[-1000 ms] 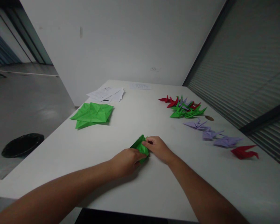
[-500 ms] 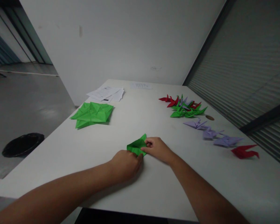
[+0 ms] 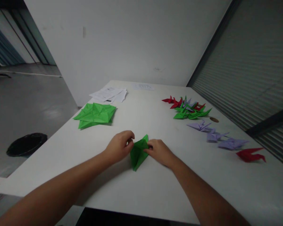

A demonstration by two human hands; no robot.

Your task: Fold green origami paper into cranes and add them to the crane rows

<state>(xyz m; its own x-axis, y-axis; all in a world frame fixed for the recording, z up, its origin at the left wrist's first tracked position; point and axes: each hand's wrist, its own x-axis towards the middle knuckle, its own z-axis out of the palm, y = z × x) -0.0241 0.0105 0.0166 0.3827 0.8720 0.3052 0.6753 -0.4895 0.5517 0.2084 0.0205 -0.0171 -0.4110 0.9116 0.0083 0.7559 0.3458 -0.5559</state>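
A partly folded green paper [image 3: 138, 154] stands partly opened on the white table, near its front middle. My right hand [image 3: 159, 152] pinches its right edge between thumb and fingers. At the paper's upper left edge is my left hand [image 3: 120, 145], its thumb and fingers curled together; the fingertips meet the paper's edge, and a small gap shows between thumb and index finger. Creased green sheets [image 3: 95, 113] lie stacked farther back on the left.
Green, red and purple folded cranes [image 3: 191, 110] are heaped at the back right. Purple cranes [image 3: 232, 143] and a red crane [image 3: 250, 155] line the right side. Printed papers [image 3: 108, 94] lie back left. A black-lined bin [image 3: 27, 144] stands on the floor.
My left hand has moved up and left from the paper's lower edge to its upper left edge. The paper's lower part now shows, spread downward. My right hand keeps its pinch.
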